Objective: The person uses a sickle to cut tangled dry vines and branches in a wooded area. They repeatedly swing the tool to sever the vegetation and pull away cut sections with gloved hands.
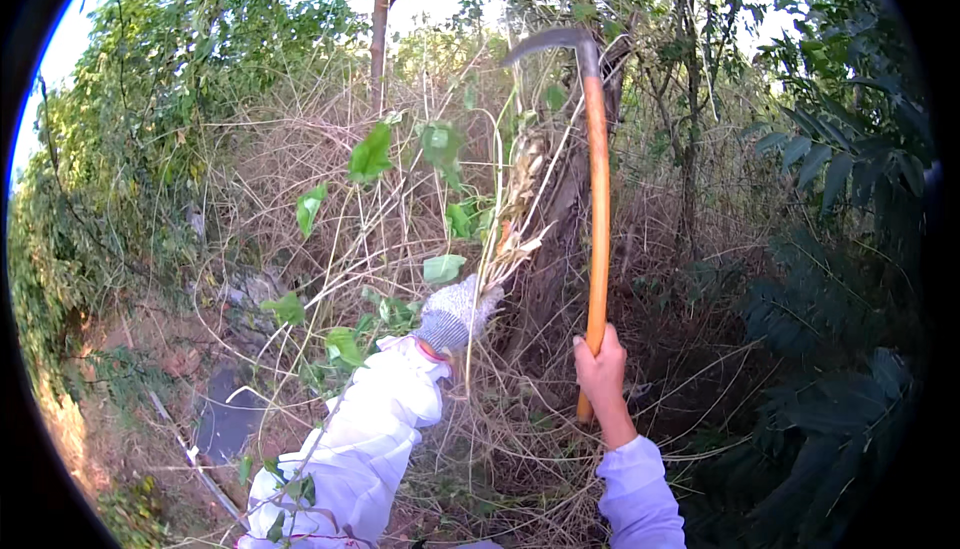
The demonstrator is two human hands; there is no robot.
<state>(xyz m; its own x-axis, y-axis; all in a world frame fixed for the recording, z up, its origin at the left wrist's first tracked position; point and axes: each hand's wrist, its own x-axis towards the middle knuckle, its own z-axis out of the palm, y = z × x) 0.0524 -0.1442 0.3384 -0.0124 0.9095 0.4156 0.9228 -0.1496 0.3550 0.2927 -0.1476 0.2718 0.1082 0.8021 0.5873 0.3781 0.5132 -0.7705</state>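
Observation:
My left hand [461,314], in a grey knitted glove under a white sleeve, is closed around a bundle of dry vine stems [504,252]. Green leaves [442,268] and thin stems hang over the glove and forearm. My bare right hand [602,369] grips the wooden handle of a sickle [598,196] low down and holds it upright. Its curved dark blade [551,40] points left, high in front of a tree trunk [564,211]. The bundle stands just left of this trunk.
Tangled dry vines [277,159] fill the middle ground. Dark leafy branches [832,151] crowd the right side. A slimmer tree [380,38] rises behind. At lower left lie a dark flat piece [225,414] and a long thin pole [199,463].

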